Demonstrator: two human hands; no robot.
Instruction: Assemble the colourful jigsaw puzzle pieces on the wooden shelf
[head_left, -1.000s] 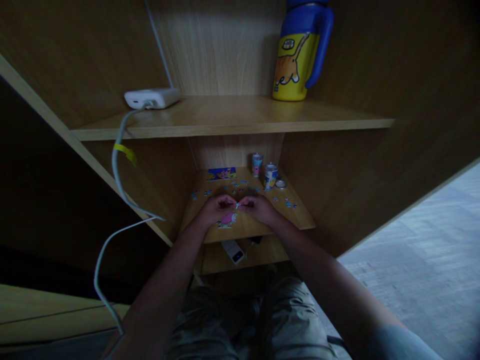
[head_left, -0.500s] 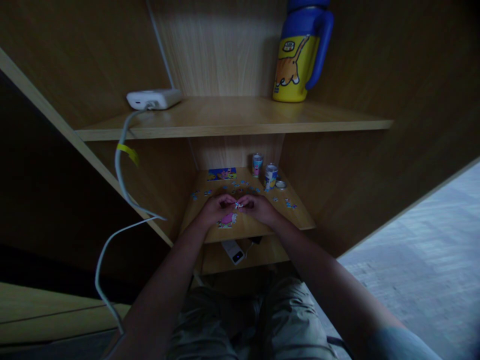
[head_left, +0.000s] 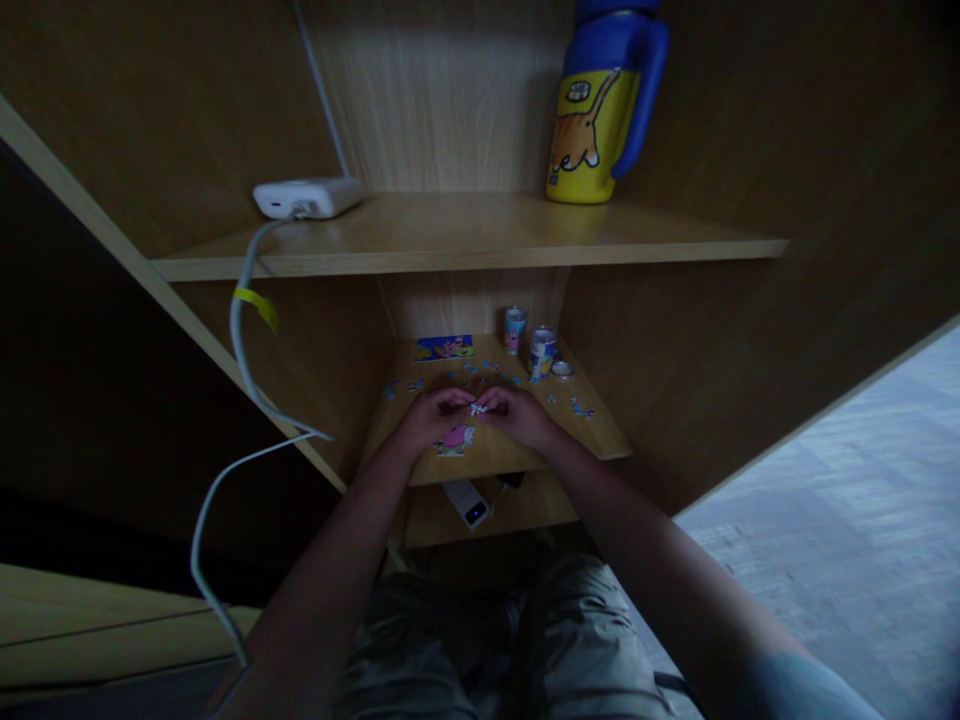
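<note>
Small jigsaw puzzle pieces [head_left: 477,408] are pinched between the fingertips of my left hand [head_left: 433,418] and my right hand [head_left: 519,416]. Both hands are closed and nearly meet over the lower shelf board. Just below them lies a joined pink section of the puzzle [head_left: 454,439]. Loose puzzle pieces [head_left: 486,368] are scattered beyond my hands, and a small cluster of pieces [head_left: 581,407] lies to the right. How many pieces the fingers hold is too small to tell.
A picture card [head_left: 444,347] lies at the back. Two small printed cans [head_left: 514,330] stand at the back right, with a round lid [head_left: 562,369] beside the nearer one. An upper shelf [head_left: 465,225] overhangs, bearing a blue-yellow bottle [head_left: 589,110] and a white charger [head_left: 309,198] with a hanging cable.
Hardly anything differs. My two hands stay together at the same spot, with the pieces between the fingertips turned very slightly.
</note>
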